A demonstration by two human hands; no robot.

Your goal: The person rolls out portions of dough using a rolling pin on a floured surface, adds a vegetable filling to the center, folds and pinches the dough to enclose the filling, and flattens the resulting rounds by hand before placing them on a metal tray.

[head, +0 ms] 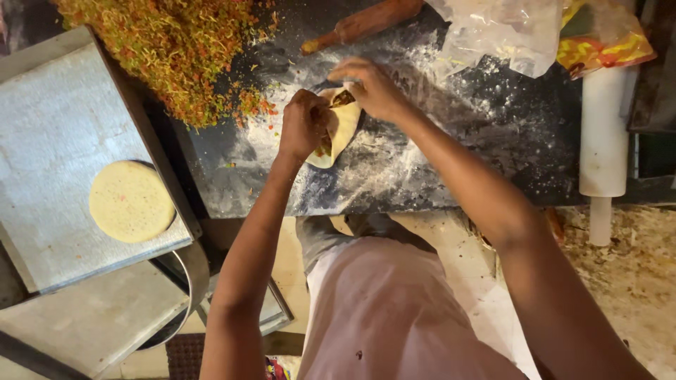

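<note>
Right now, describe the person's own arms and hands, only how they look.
Both arms are bare along all that shows, with no sleeves in sight. The left hand and right hand wear no gloves; no rings, watch or bands are visible. Fingers look lightly floured.

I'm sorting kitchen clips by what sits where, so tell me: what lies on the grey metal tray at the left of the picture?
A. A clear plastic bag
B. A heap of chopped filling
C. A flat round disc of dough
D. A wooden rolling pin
C: a flat round disc of dough lies alone on the grey metal tray, apart from the floured worktop.
</note>
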